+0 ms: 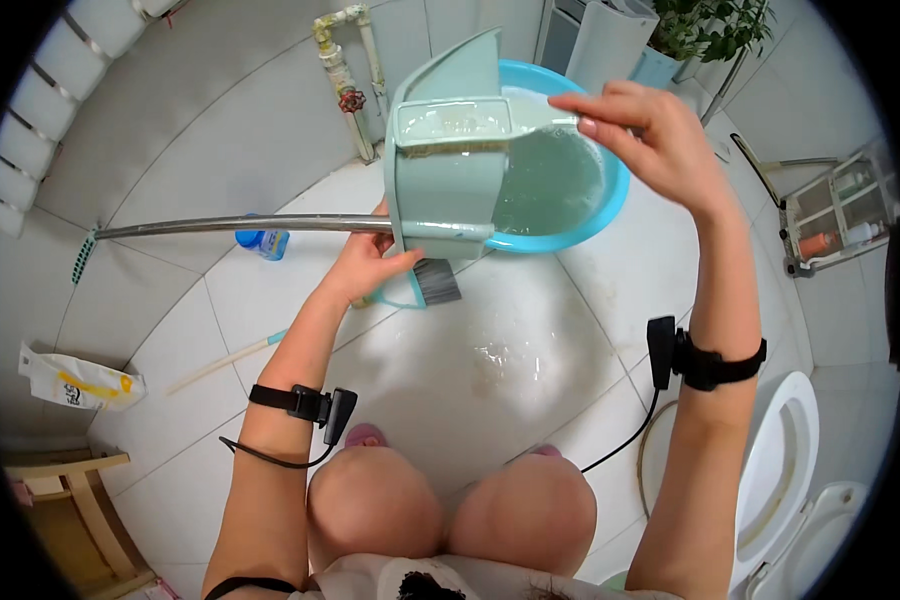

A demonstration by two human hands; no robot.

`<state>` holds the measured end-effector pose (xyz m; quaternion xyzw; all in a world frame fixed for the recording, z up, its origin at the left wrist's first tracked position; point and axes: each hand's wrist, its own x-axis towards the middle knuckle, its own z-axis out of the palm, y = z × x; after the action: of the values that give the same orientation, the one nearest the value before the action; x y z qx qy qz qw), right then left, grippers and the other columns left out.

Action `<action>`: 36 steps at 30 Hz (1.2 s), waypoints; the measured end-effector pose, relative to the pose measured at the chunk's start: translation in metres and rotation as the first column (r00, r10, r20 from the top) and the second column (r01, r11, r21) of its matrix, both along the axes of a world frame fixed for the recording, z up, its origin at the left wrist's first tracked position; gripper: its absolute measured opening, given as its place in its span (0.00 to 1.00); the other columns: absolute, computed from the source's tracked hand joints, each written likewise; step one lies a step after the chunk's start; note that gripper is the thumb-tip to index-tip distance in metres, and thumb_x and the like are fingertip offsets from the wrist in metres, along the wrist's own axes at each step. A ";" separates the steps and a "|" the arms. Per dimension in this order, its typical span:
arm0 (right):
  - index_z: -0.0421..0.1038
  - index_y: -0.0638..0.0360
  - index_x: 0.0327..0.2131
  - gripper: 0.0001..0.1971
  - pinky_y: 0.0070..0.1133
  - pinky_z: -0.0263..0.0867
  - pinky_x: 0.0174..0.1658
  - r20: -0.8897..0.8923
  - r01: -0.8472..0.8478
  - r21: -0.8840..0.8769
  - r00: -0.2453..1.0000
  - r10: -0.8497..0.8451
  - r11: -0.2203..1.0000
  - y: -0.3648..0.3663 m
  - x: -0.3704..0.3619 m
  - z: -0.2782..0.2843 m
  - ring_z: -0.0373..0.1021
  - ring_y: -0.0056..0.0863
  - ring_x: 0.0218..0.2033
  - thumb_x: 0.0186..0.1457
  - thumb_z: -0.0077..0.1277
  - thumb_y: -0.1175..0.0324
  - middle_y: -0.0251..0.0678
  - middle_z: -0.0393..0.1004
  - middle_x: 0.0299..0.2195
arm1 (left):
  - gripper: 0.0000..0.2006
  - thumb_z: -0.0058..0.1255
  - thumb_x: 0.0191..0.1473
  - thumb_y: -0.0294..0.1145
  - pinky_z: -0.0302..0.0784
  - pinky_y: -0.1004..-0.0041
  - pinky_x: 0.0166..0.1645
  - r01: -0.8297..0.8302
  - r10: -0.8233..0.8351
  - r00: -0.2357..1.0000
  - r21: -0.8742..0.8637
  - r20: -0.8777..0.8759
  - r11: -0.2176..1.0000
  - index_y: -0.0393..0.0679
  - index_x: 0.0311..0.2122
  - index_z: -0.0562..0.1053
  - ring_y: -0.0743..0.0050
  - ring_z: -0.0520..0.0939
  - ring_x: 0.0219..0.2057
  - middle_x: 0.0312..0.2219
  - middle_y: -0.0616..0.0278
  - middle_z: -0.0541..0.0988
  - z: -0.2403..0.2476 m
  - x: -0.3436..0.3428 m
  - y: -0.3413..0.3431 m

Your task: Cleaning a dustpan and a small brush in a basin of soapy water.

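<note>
A pale green dustpan [445, 195] with a long metal handle [250, 223] is tilted at the rim of a blue basin [610, 205] of cloudy water. My left hand [365, 265] grips the dustpan's lower edge near the handle, thumb in front, the other fingers partly hidden behind. My right hand [660, 140], above the basin, closes its fingers on the handle end of a pale green scrubbing brush [455, 121]. The brush's head lies against the dustpan, its short brownish bristles touching the dustpan's surface.
On the tiled floor behind my left hand are a broom head [437, 283] with grey bristles, a blue container [263, 242] and a thin stick [225, 362]. Wet patches [510, 360] mark the floor before my knees. A toilet [785, 460] stands right, a wooden stool [80, 520] left.
</note>
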<state>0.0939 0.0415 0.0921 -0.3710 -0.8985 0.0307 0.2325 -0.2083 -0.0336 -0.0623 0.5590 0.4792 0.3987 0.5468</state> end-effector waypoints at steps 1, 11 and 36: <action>0.73 0.41 0.40 0.12 0.23 0.62 0.31 0.025 -0.008 0.019 1.000 0.007 1.000 0.010 0.001 0.000 0.66 0.33 0.27 0.50 0.47 0.61 0.31 0.69 0.24 | 0.39 0.52 0.41 0.20 0.59 0.73 0.57 0.016 -0.016 1.000 0.006 -0.022 1.000 0.46 0.60 0.51 0.79 0.63 0.51 0.54 0.68 0.59 -0.001 -0.001 -0.002; 0.71 0.42 0.42 0.13 0.23 0.63 0.34 -0.242 0.121 -0.035 0.962 -0.126 0.992 0.026 0.010 -0.022 0.69 0.29 0.33 0.54 0.42 0.62 0.31 0.73 0.29 | 0.44 0.50 0.41 0.19 0.52 0.69 0.60 0.083 -0.081 0.992 0.020 -0.093 0.996 0.51 0.62 0.42 0.71 0.57 0.58 0.59 0.64 0.52 -0.007 -0.005 -0.010; 0.71 0.31 0.42 0.13 0.31 0.56 0.39 -0.122 0.498 0.271 0.866 -0.484 0.824 0.087 0.051 -0.058 0.63 0.30 0.36 0.53 0.46 0.63 0.29 0.69 0.28 | 0.31 0.48 0.37 0.18 0.66 0.76 0.45 -0.023 0.016 0.987 -0.041 -0.157 0.999 0.43 0.52 0.62 0.79 0.69 0.39 0.43 0.66 0.68 -0.020 -0.009 -0.016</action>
<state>0.1451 0.1282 0.0338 -0.5501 -0.7613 -0.1551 0.3062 -0.2171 -0.0495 -0.0826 0.5719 0.5346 0.3485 0.5154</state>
